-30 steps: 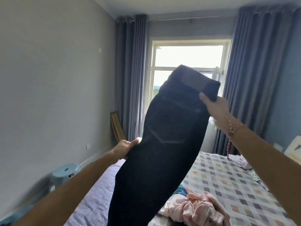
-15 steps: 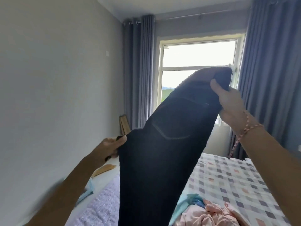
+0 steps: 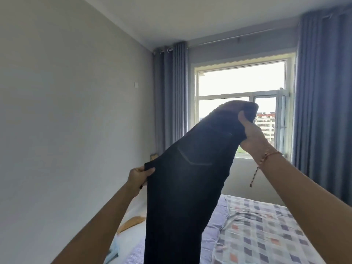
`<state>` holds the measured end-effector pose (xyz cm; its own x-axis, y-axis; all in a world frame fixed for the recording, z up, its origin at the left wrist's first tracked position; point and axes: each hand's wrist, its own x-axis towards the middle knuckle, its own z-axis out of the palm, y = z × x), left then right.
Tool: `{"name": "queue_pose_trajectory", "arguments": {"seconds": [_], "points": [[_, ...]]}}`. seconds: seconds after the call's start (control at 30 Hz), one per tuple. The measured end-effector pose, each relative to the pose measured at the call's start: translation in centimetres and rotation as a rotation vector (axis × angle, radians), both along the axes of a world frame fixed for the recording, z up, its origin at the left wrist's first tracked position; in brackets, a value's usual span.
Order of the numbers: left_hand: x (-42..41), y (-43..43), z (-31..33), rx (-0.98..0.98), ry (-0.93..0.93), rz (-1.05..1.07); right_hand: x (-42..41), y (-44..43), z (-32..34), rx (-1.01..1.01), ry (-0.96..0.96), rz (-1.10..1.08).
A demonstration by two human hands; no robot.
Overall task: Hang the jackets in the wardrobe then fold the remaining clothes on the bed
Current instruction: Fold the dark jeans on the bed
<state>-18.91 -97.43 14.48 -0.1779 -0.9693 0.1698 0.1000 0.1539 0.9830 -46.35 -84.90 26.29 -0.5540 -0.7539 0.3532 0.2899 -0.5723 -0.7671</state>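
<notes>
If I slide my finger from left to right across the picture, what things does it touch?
Grey wall → left hand → dark jeans → right hand → blue curtain at the right edge.

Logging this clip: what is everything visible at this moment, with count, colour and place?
jeans: one, dark navy, held up in front of the window
window: one, white frame, back wall
left curtain: one, grey-blue, left of the window
right curtain: one, grey-blue, right of the window
checked sheet: one, white with coloured squares, lower right
lilac cover: one, left of the checked sheet
wall plate: one, white, left wall
bracelet: one, braided reddish, right wrist
left hand: one, pinches the jeans' left edge
right hand: one, grips the jeans' waistband, raised higher
</notes>
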Motion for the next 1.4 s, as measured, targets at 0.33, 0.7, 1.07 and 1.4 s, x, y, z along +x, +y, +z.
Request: {"name": "queue_pose_trajectory", "arguments": {"seconds": [0.33, 0.7, 1.07, 1.4], "points": [[8.7, 9.1, -8.1, 0.042, -0.262, -0.325, 5.4, 15.8, -7.4, -0.006, 0.342, 0.254], [14.5, 33.4, -43.2, 0.718, -1.111, -0.776, 12.9, 30.4, -41.4, 0.905, 0.538, 0.815], [16.6, 33.5, -46.3, 0.983, -0.692, -0.549, 13.7, 20.2, -43.5, 0.873, 0.312, 0.713], [13.4, 18.0, -54.2, 0.991, -0.284, 0.147, 12.4, 5.2, -63.1, 1.196, 0.286, 0.396]]}}
